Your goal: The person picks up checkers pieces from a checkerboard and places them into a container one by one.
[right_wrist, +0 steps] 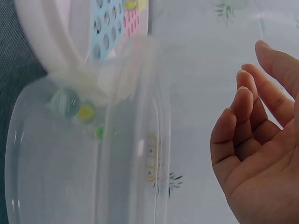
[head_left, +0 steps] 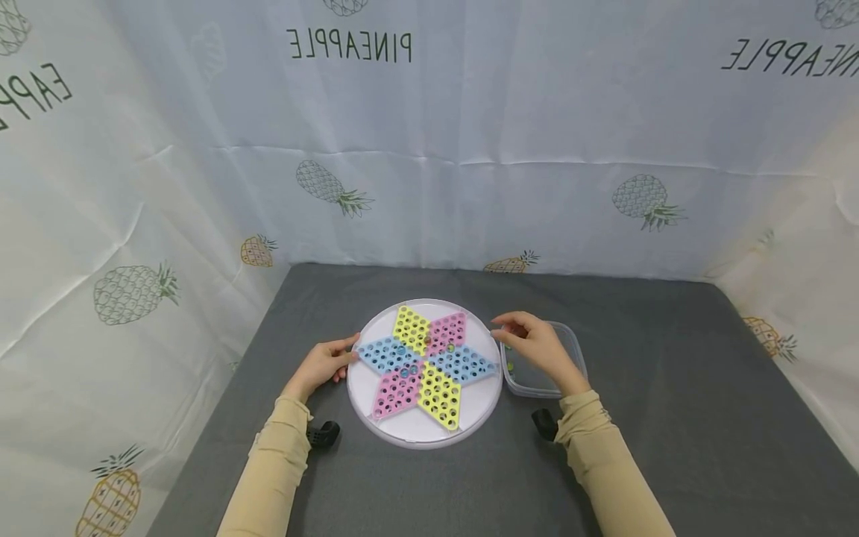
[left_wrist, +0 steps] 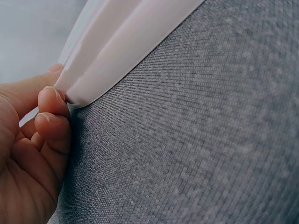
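A round white Chinese checkers board (head_left: 479,399) carries a six-pointed star of yellow, pink and blue sections with holes. Several glass marbles (head_left: 404,373) sit near the star's middle. My left hand (head_left: 321,365) grips the board's left rim; in the left wrist view its curled fingertips (left_wrist: 51,126) are right at the white edge. Over a clear plastic box (head_left: 579,350), just right of the board, hovers my right hand (head_left: 537,343). The right wrist view shows its fingers loosely bent, thumb apart, nothing between them. Inside the box (right_wrist: 51,177) lie a few marbles (right_wrist: 85,112) by the wall nearest the board.
Dark grey cloth covers the table (head_left: 671,418). A white curtain (head_left: 470,112) with pineapple prints hangs behind it and along both sides. Black wrist straps (head_left: 325,434) show at both sleeves, close to the tabletop.
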Demonstrator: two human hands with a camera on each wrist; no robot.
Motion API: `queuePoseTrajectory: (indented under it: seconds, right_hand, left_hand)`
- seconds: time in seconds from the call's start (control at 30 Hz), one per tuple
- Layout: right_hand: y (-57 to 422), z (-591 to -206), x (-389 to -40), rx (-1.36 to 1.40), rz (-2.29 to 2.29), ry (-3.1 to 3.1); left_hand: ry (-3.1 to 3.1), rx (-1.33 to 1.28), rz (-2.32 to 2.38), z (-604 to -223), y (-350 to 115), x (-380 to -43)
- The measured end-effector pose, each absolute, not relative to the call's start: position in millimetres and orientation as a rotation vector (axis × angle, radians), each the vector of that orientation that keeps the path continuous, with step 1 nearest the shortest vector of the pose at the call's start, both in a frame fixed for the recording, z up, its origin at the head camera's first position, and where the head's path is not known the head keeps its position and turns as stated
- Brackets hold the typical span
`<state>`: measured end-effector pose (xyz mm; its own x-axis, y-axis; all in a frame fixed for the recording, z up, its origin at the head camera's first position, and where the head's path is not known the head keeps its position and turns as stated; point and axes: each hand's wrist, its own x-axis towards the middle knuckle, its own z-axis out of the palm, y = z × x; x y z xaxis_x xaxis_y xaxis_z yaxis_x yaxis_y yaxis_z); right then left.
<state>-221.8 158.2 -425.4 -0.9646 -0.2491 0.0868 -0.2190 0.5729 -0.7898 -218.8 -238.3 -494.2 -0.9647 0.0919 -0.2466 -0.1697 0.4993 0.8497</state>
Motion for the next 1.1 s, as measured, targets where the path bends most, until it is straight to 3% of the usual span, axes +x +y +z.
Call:
queuePoseTrajectory:
  seconds: [1.1]
  right_hand:
    - [84.6,-446.2,-247.7,-0.641,-0.968,2.785]
  left_hand:
    - [2.496,-0.061,1.426,-494.1,-239.3,-220.1]
